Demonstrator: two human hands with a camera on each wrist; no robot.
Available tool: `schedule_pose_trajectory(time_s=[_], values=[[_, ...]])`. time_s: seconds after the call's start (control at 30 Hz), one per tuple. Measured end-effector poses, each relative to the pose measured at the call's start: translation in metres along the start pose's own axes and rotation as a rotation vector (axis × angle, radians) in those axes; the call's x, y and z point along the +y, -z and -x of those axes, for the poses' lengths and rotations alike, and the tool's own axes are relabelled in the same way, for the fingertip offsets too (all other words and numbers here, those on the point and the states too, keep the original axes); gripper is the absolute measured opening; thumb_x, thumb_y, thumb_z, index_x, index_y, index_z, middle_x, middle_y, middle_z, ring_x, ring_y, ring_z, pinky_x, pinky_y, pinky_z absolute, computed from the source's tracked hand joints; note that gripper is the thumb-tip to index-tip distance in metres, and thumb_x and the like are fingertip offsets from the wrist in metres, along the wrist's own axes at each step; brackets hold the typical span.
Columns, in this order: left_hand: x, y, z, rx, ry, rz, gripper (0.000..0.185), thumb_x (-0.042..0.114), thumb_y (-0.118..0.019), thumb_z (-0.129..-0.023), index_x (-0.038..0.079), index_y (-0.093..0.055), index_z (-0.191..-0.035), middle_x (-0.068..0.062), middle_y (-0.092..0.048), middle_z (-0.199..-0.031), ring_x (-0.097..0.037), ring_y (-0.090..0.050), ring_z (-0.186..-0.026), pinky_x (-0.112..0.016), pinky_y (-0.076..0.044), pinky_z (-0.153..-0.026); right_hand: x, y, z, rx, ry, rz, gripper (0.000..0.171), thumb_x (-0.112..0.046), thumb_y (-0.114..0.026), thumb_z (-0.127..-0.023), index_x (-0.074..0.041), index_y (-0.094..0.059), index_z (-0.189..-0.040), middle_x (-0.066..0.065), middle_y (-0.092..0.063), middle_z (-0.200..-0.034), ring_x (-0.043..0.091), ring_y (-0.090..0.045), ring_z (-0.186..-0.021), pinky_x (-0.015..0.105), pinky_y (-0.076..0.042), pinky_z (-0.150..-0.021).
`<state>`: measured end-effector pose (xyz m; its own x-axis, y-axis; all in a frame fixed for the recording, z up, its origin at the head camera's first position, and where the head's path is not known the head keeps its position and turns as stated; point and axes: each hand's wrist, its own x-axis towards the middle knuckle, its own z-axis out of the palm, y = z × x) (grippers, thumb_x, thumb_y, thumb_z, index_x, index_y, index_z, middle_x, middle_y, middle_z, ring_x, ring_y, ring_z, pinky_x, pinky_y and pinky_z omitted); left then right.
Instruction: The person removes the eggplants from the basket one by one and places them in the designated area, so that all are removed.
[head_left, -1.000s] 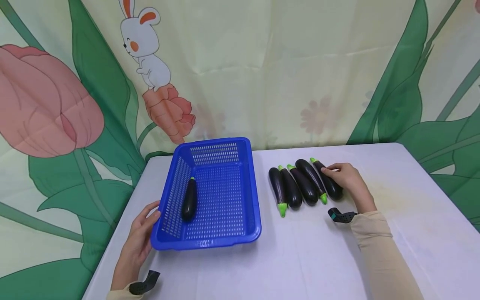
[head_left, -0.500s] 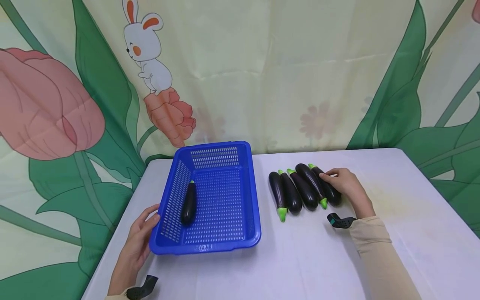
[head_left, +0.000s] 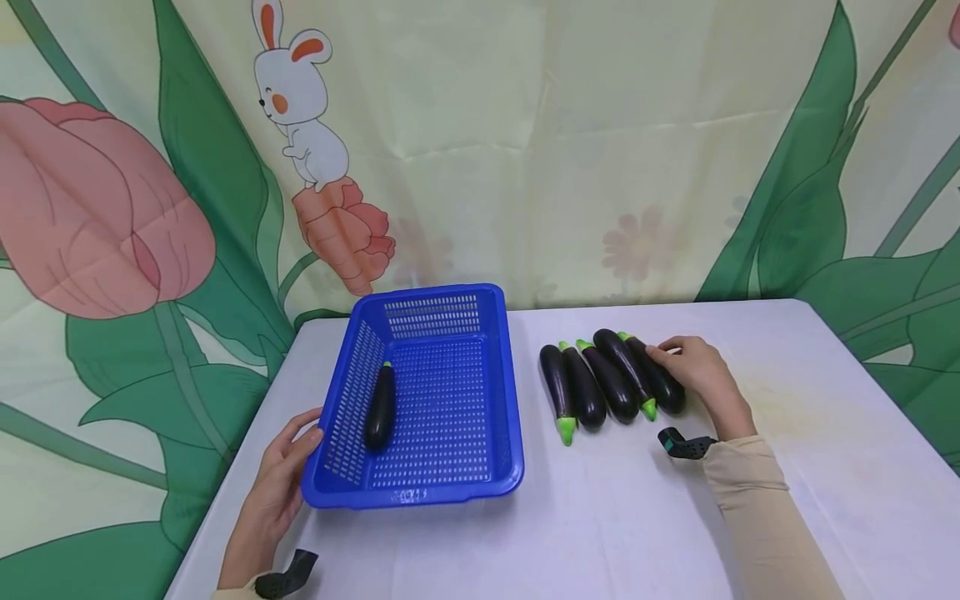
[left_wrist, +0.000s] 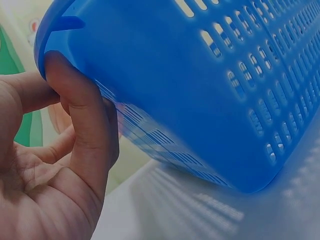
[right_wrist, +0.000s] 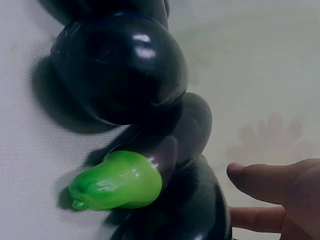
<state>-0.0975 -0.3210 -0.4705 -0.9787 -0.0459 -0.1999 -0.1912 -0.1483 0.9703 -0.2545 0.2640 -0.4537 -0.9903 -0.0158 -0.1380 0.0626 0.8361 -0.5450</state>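
A blue plastic basket (head_left: 510, 400) with slotted walls stands left of the table's middle. One dark eggplant (head_left: 380, 408) lies inside it along the left side. My left hand (head_left: 273, 483) holds the basket's left rim, and the left wrist view has its fingers (left_wrist: 85, 120) bent under the lip. Right of the basket, several eggplants (head_left: 587, 387) lie side by side. My right hand (head_left: 701, 371) is at the rightmost eggplant (head_left: 663, 379), fingertips touching its upper part. In the right wrist view the thumb (right_wrist: 260, 182) looks straight and apart from the dark skin.
A white cloth covers the table (head_left: 600, 533). Behind its far edge hangs a printed curtain (head_left: 570, 150) with a rabbit and flowers. Black wrist devices (head_left: 686, 444) sit on both cuffs.
The head view has shifted slightly, so the scene sits a little lower. Both hands, the basket and the eggplants keep their places.
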Motion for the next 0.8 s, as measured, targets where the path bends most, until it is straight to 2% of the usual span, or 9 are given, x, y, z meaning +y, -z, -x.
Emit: schedule_pose_trajectory(time_s=[0.17,0.4,0.63,0.8], values=[[0.0,-0.001,-0.001,0.005,-0.001,-0.002,0.033,0.026,-0.05,-0.111,0.025,-0.043,-0.143,0.01,-0.073,-0.118,-0.011,-0.076,-0.101,-0.033,-0.065,-0.084,-0.007,0.002,0.004,0.029,-0.017,-0.01,0.059,-0.043,-0.051,-0.107,0.008,-0.059,-0.135,0.039,-0.06,-0.133,0.054,-0.06,-0.119,0.061,-0.051,-0.094],[-0.001,0.001,-0.001,0.0,0.001,0.014,0.033,0.026,-0.05,-0.111,0.026,-0.043,-0.143,0.01,-0.073,-0.118,-0.012,-0.077,-0.1,-0.034,-0.065,-0.082,-0.018,0.005,0.009,0.091,0.017,-0.031,0.056,-0.04,-0.053,-0.106,0.006,-0.06,-0.135,0.037,-0.062,-0.131,0.051,-0.062,-0.114,0.058,-0.052,-0.088],[-0.001,0.002,-0.001,-0.023,-0.001,0.035,0.033,0.026,-0.048,-0.112,0.027,-0.043,-0.144,0.01,-0.073,-0.119,-0.012,-0.077,-0.101,-0.034,-0.065,-0.083,-0.041,0.008,0.015,0.218,0.188,-0.106,0.047,-0.036,-0.057,-0.106,0.0,-0.063,-0.136,0.027,-0.07,-0.125,0.045,-0.065,-0.116,0.057,-0.053,-0.091],[-0.001,0.001,0.0,-0.018,0.009,0.036,0.033,0.026,-0.048,-0.112,0.027,-0.043,-0.144,0.01,-0.073,-0.119,-0.012,-0.076,-0.101,-0.034,-0.065,-0.083,-0.062,0.006,0.015,0.254,0.331,-0.184,0.041,-0.028,-0.063,-0.105,0.0,-0.063,-0.135,0.024,-0.068,-0.129,0.042,-0.065,-0.117,0.058,-0.054,-0.097]])
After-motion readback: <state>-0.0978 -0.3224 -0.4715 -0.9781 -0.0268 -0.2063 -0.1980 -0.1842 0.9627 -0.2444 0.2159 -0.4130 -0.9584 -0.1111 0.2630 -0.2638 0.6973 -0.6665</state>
